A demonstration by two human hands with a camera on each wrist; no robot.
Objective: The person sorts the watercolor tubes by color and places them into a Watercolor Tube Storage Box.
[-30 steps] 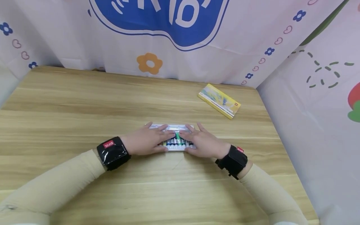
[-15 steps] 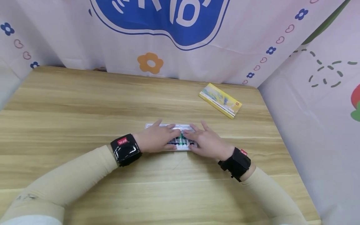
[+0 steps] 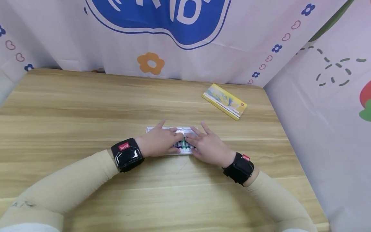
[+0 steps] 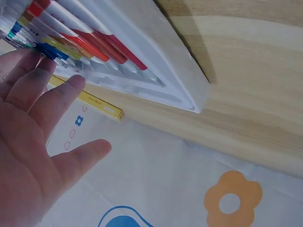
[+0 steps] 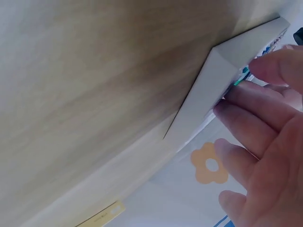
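Note:
A white tray of small paint tubes lies on the table, its tubes side by side with red, orange and blue ones showing in the left wrist view. My left hand reaches over its left half, fingers spread, fingertips at the tubes near the middle. From the other side my right hand lies over the right half, its fingertips close to the left hand's. In the right wrist view, fingers extend over the tray's edge. The hands hide much of the row of tubes.
A flat yellow box with a printed picture lies behind the tray at the back right. White printed cloth hangs along the table's far edge, and another printed wall borders the right side.
My left hand has shifted right toward the tray's middle, so its left end shows more. The right hand stays over the right half with small finger movements. The yellow box has stayed put.

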